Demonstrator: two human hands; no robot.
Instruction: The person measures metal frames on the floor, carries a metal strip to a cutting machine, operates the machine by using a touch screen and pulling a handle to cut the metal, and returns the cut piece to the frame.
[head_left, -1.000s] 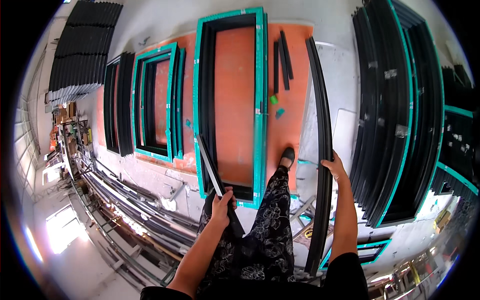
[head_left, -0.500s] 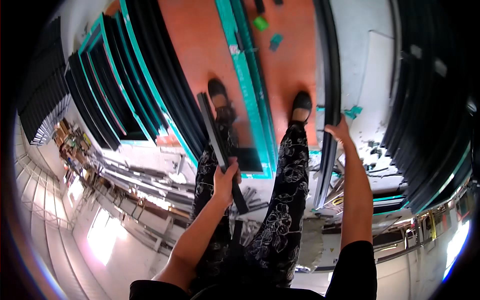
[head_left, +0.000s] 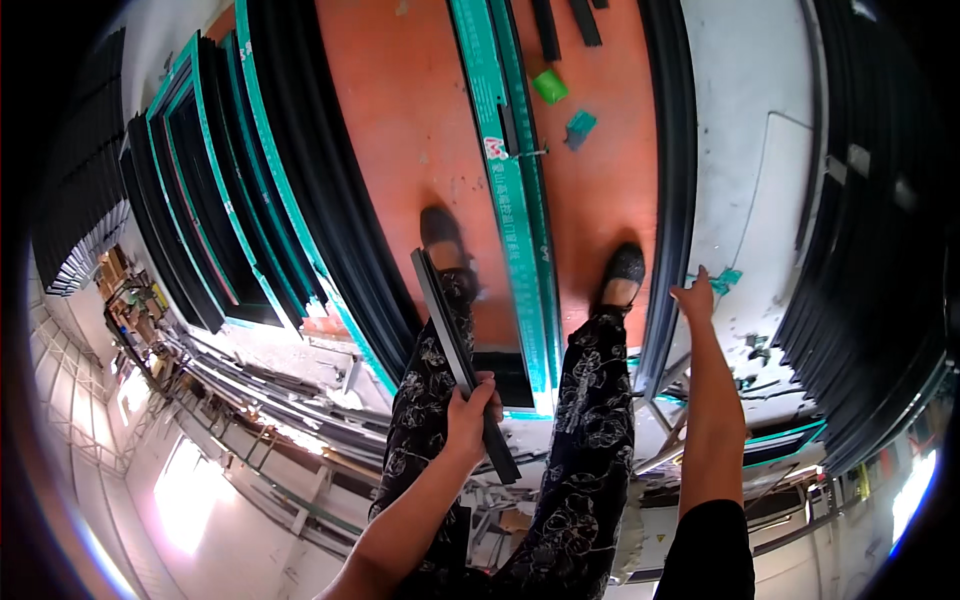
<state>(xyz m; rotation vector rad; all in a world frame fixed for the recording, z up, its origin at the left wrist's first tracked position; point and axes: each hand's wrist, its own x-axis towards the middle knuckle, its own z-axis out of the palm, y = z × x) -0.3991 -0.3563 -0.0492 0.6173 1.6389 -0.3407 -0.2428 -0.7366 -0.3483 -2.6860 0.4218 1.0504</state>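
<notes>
Frame (head_left: 512, 250) apparently on mat (head_left: 390, 110), bar (head_left: 677, 180) right.

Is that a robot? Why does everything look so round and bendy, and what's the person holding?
No robot here, just a person with two bare hands! The view comes from a wide, bulgy camera worn on the person's head, looking down, so straight things curve near the edges. That's why the arms come up from the bottom.

The left hand holds a short straight dark grey bar. The right hand is open beside a long narrow black bar; I can't tell whether it touches.

On the floor is a flat orange-red sheet. On it are a big rectangular black-and-green frame, a small bright green scrap and a small teal scrap.
</notes>
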